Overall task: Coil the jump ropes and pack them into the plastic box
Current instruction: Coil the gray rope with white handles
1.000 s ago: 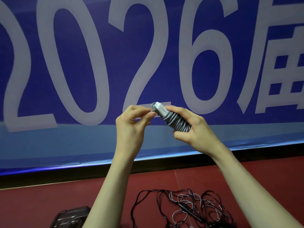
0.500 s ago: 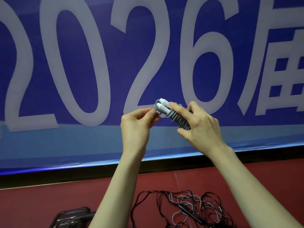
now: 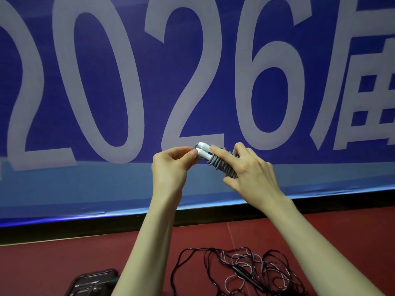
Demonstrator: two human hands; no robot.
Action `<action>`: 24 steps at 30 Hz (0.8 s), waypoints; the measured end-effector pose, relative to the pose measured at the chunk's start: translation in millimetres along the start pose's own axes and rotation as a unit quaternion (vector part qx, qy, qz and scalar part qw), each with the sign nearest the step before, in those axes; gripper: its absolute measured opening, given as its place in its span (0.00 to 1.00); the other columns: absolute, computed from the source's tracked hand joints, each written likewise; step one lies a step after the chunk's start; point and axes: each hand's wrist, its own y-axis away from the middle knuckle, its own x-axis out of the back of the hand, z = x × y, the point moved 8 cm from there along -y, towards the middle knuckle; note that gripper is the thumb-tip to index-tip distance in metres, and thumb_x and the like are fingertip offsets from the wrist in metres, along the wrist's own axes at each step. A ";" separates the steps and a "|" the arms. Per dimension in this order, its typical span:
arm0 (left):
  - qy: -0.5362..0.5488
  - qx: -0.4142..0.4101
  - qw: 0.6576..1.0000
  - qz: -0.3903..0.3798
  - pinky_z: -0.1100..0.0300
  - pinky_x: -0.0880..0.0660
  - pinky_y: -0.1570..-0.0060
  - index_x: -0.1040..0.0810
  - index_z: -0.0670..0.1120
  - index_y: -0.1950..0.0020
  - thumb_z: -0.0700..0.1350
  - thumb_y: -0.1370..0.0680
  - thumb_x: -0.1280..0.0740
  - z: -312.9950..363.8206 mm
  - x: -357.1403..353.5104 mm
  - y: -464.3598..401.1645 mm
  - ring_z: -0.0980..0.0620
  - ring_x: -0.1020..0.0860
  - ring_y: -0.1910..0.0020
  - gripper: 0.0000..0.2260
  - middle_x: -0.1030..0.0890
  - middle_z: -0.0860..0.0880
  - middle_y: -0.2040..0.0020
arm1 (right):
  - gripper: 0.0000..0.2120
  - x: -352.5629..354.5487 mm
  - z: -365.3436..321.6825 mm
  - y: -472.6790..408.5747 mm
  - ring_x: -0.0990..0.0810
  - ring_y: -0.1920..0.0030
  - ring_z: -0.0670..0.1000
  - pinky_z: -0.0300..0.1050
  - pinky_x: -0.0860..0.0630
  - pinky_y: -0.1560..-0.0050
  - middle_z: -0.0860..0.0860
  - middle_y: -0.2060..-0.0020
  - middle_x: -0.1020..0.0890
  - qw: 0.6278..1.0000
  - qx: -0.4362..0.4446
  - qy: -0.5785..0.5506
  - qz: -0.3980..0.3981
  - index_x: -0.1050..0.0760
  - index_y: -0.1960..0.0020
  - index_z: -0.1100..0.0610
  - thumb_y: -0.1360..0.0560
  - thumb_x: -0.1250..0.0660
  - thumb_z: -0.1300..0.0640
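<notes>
A grey jump rope (image 3: 215, 162) is wound tight round its two white handles, held up in front of the banner. My right hand (image 3: 249, 171) grips the wound bundle, index finger lying along its top. My left hand (image 3: 173, 165) pinches at the handle tips on the bundle's left end. On the red floor below lies a loose tangle of black and grey ropes (image 3: 241, 272). A dark plastic box (image 3: 92, 283) shows at the bottom edge, partly behind my left forearm.
A blue banner (image 3: 106, 82) with large pale numerals fills the background. A black strip (image 3: 64, 229) runs under the banner along the red floor (image 3: 53, 265).
Both hands with the grey bundle have shifted slightly right. My right hand has turned over the bundle, covering more of it, and both white handle tips now show.
</notes>
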 end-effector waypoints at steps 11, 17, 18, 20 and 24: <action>0.040 0.047 0.998 -0.024 0.61 0.21 0.50 0.18 0.41 0.56 0.33 0.23 0.33 -12.9 -2.7 -3.6 0.51 0.15 0.59 0.05 0.15 0.46 0.63 | 0.36 -10.4 6.8 1.2 0.34 0.59 0.48 0.43 0.33 0.65 0.46 0.56 0.36 0.997 -0.034 -0.032 -0.069 0.39 0.27 0.36 0.29 0.32 0.56; 0.081 0.070 0.994 0.011 0.68 0.22 0.61 0.20 0.36 0.51 0.31 0.23 0.35 -24.4 0.1 -5.9 0.51 0.16 0.62 0.05 0.17 0.42 0.60 | 0.34 -14.6 12.5 3.8 0.31 0.62 0.49 0.44 0.31 0.62 0.46 0.58 0.36 0.988 -0.067 -0.091 -0.102 0.39 0.29 0.34 0.30 0.33 0.56; 0.091 0.070 0.993 0.013 0.68 0.23 0.62 0.20 0.36 0.51 0.31 0.23 0.35 -24.6 0.0 -6.0 0.51 0.16 0.62 0.05 0.17 0.42 0.60 | 0.34 -15.0 13.4 3.9 0.30 0.62 0.49 0.44 0.30 0.62 0.47 0.58 0.35 0.987 -0.070 -0.101 -0.104 0.39 0.30 0.33 0.30 0.33 0.56; 0.112 0.069 0.991 0.006 0.68 0.23 0.61 0.21 0.37 0.52 0.32 0.23 0.33 -24.0 -0.9 -5.4 0.51 0.16 0.63 0.03 0.17 0.43 0.61 | 0.34 -16.4 17.4 3.9 0.29 0.62 0.49 0.45 0.30 0.63 0.47 0.59 0.34 0.984 -0.077 -0.125 -0.106 0.38 0.31 0.33 0.31 0.33 0.56; 0.112 0.015 0.993 -0.026 0.67 0.23 0.59 0.23 0.43 0.53 0.33 0.23 0.33 -14.9 -3.4 -2.6 0.51 0.17 0.62 0.05 0.17 0.46 0.65 | 0.33 -17.1 23.2 4.2 0.29 0.63 0.47 0.44 0.28 0.61 0.47 0.58 0.27 0.951 -0.092 -0.273 -0.112 0.32 0.34 0.35 0.35 0.33 0.59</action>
